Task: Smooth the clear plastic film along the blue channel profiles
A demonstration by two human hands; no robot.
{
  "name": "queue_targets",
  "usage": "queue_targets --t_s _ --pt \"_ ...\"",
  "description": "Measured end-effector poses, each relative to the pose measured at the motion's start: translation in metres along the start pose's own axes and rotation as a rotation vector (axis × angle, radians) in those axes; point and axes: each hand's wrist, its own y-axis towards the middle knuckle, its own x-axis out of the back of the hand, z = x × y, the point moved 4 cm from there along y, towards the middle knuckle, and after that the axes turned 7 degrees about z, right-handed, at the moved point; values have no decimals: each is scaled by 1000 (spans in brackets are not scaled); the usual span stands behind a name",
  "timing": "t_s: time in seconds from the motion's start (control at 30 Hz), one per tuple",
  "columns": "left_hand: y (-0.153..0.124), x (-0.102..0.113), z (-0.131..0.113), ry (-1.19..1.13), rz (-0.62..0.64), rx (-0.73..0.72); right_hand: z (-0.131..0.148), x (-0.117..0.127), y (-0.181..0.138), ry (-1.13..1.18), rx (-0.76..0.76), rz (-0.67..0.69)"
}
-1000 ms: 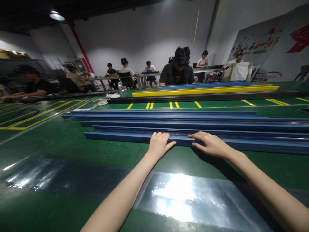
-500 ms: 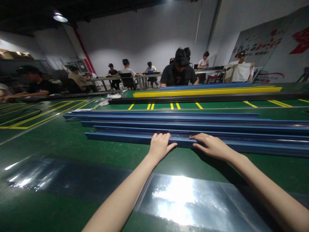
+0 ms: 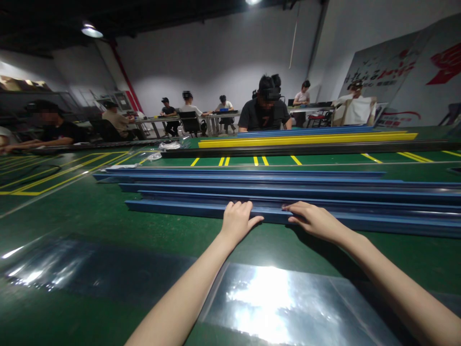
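Observation:
Several long blue rails lie side by side across the green table. My left hand point(image 3: 237, 220) rests on the near edge of the nearest blue rail point(image 3: 173, 208), fingers curled over its top and thumb out to the right. My right hand point(image 3: 314, 220) grips the same rail a little further right, fingers hooked over its upper edge. Both forearms reach forward over a clear plastic sheet point(image 3: 288, 307) lying on the table in front of me.
Beyond the blue rails lie a yellow rail point(image 3: 306, 140) and a dark rail point(image 3: 288, 148) with another blue one behind. A person in a black shirt point(image 3: 264, 113) sits opposite. Other people sit at tables at the left and back. Yellow lines mark the green table point(image 3: 72, 211).
Both hands stay on the nearest blue rail with the same hold. The view has shifted slightly, so hands and rails sit a little lower in the picture.

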Motion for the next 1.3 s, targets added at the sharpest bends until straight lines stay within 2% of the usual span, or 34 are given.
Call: queue_targets --t_s 0.97,1.3 --pt "-1 -1 -1 -12 9 -22 3 -1 -1 -40 -21 17" --pt "-1 0 -2 10 -2 -32 24 3 0 -146 -55 -88"
